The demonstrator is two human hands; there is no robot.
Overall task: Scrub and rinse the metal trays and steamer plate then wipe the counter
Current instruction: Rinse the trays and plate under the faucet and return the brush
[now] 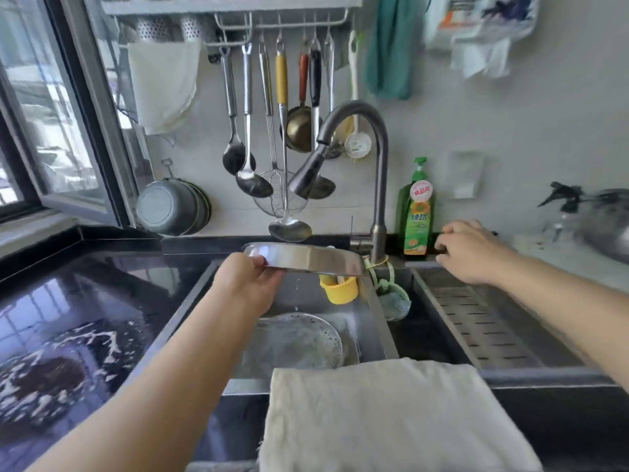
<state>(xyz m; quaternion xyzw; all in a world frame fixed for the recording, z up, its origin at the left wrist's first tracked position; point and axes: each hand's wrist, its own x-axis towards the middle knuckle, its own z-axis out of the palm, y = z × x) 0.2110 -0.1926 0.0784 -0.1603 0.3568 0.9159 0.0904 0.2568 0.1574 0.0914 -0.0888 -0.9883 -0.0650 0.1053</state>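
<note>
holding metal tray (306,258), left hand (250,284) (bottle (417,216) label unreadable).

Metal tray (306,258) in left hand (246,284)

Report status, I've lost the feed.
Left hand grips metal tray over sink. Right hand at faucet base. Steamer plate below.

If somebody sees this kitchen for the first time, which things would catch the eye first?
Probably the metal tray, which the left hand holds level over the sink, below the faucet. Next, the right hand reaching beside the green soap bottle. A pale cloth hangs over the sink's front edge.
</note>
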